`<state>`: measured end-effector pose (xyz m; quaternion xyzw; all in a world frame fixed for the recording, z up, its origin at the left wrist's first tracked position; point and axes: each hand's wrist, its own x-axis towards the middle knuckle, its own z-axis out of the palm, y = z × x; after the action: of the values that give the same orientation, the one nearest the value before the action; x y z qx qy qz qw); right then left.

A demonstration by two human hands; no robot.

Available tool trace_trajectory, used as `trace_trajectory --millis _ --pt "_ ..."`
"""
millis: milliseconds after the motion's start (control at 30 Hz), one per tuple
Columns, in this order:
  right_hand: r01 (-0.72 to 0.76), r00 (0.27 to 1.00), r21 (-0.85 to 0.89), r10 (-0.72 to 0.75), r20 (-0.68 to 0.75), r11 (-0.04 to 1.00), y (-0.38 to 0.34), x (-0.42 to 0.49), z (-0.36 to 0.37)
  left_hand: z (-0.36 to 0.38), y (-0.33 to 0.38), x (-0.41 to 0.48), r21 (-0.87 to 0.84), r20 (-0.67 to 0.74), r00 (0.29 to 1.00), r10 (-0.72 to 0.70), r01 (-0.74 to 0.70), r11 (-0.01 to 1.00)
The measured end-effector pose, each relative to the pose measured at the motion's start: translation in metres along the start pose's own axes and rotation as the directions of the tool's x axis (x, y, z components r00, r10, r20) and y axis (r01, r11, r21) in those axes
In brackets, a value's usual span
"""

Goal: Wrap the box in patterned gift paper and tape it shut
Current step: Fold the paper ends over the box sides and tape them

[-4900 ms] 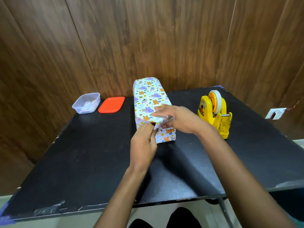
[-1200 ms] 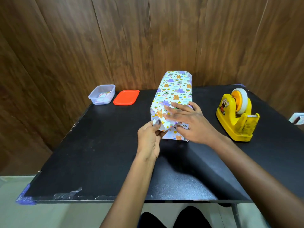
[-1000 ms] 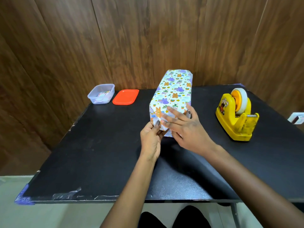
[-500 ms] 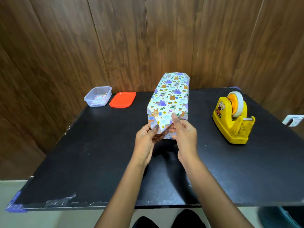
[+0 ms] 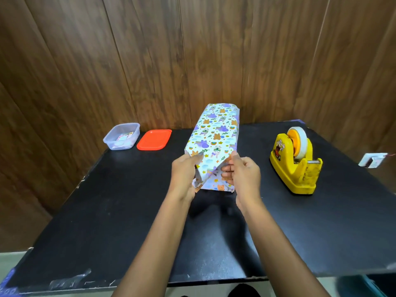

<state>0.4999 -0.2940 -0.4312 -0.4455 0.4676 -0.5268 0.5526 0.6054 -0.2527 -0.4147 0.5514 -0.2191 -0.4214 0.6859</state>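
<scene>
- A long box (image 5: pixel 216 133), wrapped in gift paper (image 5: pixel 211 166) printed with small animals, lies mid-way across the black surface (image 5: pixel 107 211). Its near end faces the person and its far end lies close to the wall.
- At that near end the left hand (image 5: pixel 184 174) pinches the paper's left fold in a narrow grip. The right hand (image 5: pixel 244 176), fingers curled, pinches the right fold in an equally narrow grip. Both hands cover part of the end face.
- Right of the box, well apart, stands a yellow tape dispenser (image 5: pixel 293 168) carrying a roll of tape.
- Left of the box, toward the back, a red lid (image 5: pixel 154 139) lies flat just beside a clear tub (image 5: pixel 122 136) holding small paper items.
- Nearer the person than the box, the surface's front edge shows scuffs and tape scraps (image 5: pixel 68 281).
- Dark wood panelling (image 5: pixel 150 61) rises behind the box, and a small white fitting (image 5: pixel 372 160) sits on the wall far to the box's right.
</scene>
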Motion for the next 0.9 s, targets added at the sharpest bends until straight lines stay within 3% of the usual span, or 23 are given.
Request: trace_trajectory --millis 200,300,433,567,900 --pt "-0.043 0.995 -0.22 0.061 0.075 0.975 -0.016 0.016 -0.012 -0.004 -0.007 -0.001 -0.064 0.05 0.999 -0.021 0.024 0.998" --pt "-0.051 0.992 -0.244 0.077 0.097 0.969 -0.016 0.018 -0.014 -0.004 -0.005 -0.003 -0.086 0.076 0.996 -0.036 0.043 0.995" --pt "-0.014 0.998 -0.341 0.032 0.047 0.94 -0.022 0.018 -0.017 -0.004 -0.001 -0.007 -0.054 0.068 0.997 -0.032 0.036 0.998" --pt "-0.16 0.956 -0.205 0.203 0.212 0.966 -0.031 0.01 -0.017 -0.001 0.003 -0.009 0.019 0.064 0.998 -0.005 0.004 1.0" --pt "-0.127 0.945 -0.084 0.146 0.291 0.988 -0.03 0.007 -0.02 -0.008 0.006 -0.003 0.014 -0.005 1.0 -0.013 0.013 1.0"
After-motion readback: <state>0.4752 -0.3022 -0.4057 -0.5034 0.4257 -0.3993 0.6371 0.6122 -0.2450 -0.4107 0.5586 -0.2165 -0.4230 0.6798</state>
